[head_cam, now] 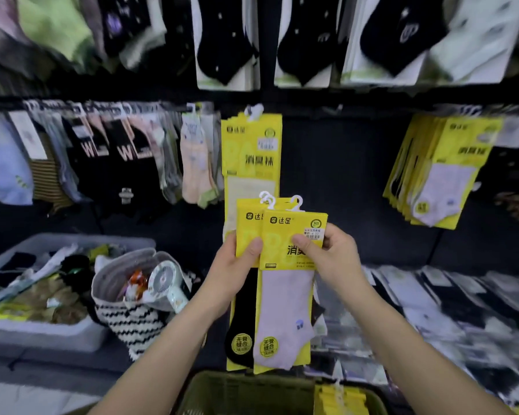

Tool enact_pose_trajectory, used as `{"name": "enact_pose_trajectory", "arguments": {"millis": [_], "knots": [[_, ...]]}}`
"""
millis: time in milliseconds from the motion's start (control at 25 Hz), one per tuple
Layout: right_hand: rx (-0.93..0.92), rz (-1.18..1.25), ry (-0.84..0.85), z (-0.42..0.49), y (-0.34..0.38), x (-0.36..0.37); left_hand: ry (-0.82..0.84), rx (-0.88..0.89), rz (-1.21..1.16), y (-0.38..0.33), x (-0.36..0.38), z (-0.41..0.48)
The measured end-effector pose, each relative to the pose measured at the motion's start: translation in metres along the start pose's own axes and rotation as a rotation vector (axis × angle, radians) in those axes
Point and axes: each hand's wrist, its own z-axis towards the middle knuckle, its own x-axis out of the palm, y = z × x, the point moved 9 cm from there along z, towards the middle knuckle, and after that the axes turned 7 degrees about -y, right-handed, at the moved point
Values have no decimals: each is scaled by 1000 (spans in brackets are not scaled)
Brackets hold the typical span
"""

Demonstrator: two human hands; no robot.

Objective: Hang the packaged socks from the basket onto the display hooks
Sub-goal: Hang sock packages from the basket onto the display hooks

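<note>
Gripping the yellow-carded black sock pack [241, 313], the left hand [234, 265] holds it upright; the right hand [333, 253] pinches the overlapping lilac sock pack [285, 298], white plastic hangers [295, 203] topmost, directly below the hanging yellow packs [252, 163].

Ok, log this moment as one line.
phase: sorting packs in hand | left hand: grips black-sock pack | right hand: pinches lilac-sock pack | basket: below hands | hung: not yet

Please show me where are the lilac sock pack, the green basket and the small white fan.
lilac sock pack [285, 310], head view, on the lilac sock itself.
green basket [246, 393], head view, on its wall.
small white fan [164, 275], head view, on its round grille.
</note>
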Motion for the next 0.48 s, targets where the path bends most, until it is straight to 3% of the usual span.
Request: {"name": "enact_pose_trajectory", "arguments": {"millis": [160, 280, 480], "knots": [[-50, 68, 50, 32, 47, 13, -51, 127, 25, -58, -12, 37], [-48, 149, 33, 53, 73, 27, -211, 226, 104, -94, -48, 57], [-97, 70, -48, 78, 110, 55, -402, 257, 65, -112, -107, 54]]}}
